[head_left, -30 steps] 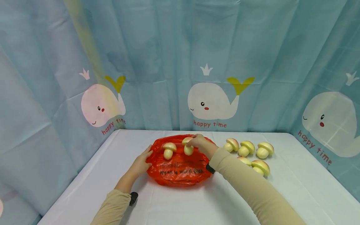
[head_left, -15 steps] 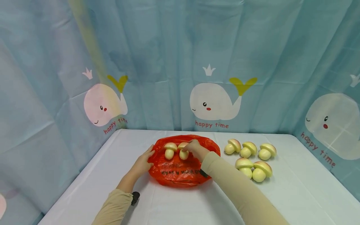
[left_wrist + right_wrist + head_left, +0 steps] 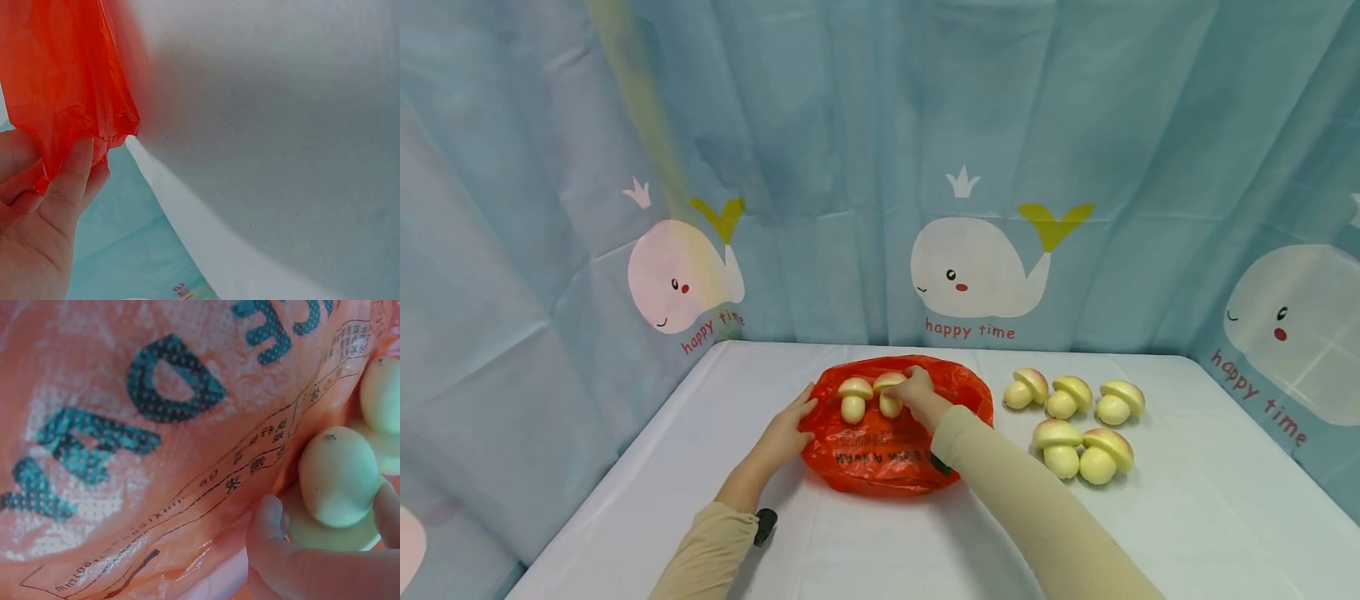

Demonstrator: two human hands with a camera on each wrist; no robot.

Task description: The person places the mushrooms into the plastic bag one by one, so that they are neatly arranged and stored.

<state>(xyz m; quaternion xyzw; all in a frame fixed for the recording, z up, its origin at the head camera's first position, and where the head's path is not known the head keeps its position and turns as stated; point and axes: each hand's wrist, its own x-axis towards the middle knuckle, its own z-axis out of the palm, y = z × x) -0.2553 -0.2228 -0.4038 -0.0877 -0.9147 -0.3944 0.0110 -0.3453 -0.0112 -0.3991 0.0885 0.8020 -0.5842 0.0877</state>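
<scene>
A red plastic bag (image 3: 880,454) with dark print lies spread open on the table. At its left edge my left hand (image 3: 784,432) pinches the rim; in the left wrist view the thumb (image 3: 70,178) presses on the red film. My right hand (image 3: 922,396) reaches inside and holds a pale toy mushroom (image 3: 891,405) by its cap. Thumb and finger sit on either side of its stem in the right wrist view, where the held mushroom (image 3: 339,478) stands stem toward the camera. Just left of it is a second mushroom (image 3: 853,402), also in the bag.
Several more mushrooms stand right of the bag, among them one at the back (image 3: 1026,389) and one at the front (image 3: 1107,457). They rest on a white-covered table (image 3: 865,550). A blue curtain (image 3: 850,167) with whale prints hangs behind it.
The right hand has brought its mushroom left and slightly down, beside the other one in the bag. It has barely moved over the last half second. The left hand stays at the rim.
</scene>
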